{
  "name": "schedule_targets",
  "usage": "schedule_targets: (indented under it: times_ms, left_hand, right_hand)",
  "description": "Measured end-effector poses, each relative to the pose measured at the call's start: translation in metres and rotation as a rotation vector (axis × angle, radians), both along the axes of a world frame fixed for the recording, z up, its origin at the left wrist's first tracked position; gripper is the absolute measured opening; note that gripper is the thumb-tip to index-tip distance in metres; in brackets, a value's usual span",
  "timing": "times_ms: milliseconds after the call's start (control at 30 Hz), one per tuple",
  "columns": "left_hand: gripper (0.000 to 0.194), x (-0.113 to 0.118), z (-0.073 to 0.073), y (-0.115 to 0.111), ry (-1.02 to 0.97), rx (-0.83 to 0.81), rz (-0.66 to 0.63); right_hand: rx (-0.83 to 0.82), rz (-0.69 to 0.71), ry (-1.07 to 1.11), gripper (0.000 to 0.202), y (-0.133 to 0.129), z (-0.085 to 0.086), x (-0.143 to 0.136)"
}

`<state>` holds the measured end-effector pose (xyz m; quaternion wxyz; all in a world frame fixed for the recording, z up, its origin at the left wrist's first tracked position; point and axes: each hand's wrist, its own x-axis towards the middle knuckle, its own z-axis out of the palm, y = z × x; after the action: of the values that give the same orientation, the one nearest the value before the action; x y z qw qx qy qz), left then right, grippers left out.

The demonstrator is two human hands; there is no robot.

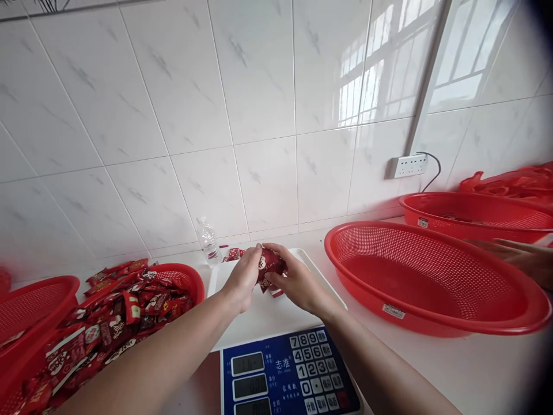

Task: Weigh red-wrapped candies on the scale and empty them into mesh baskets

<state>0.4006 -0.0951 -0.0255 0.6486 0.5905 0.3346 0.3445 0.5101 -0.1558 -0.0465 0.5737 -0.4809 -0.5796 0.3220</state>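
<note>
1. Red packets (pixel 271 264) above scale tray (pixel 268 320), toward far edge — left hand (pixel 245 276) and right hand (pixel 300 285) clasp them; slack fingers could drop one.
2. Bottle (pixel 209 243) by tray's far-left corner — stray knuckles could knock it.

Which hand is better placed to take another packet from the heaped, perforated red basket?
Probably the left hand: it is nearer the heaped basket, which lies left of the electronic scale; the right hand is farther across. Together they hold a red packet, so the left may need freeing first.
</note>
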Motion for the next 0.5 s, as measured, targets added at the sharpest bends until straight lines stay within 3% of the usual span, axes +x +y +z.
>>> schedule_targets:
  times_ms: [133,300,433,500]
  left_hand:
    - [0.027,-0.002,-0.001,0.000,-0.030,0.013,-0.044]
    - [0.017,0.011,0.002,-0.009,-0.057,-0.104,0.013]
    - [0.030,0.020,0.010,-0.011,-0.161,-0.251,-0.039]
    - [0.033,0.018,0.012,-0.006,-0.098,-0.171,-0.108]
  right_hand:
    - [0.096,-0.038,-0.015,0.036,0.001,0.001,0.011]
    - [0.070,-0.056,-0.129,0.046,-0.003,0.002,0.012]
    - [0.151,-0.204,-0.239,0.025,-0.013,0.004,0.017]
    - [0.186,-0.270,-0.303,0.018,-0.021,0.008,0.031]
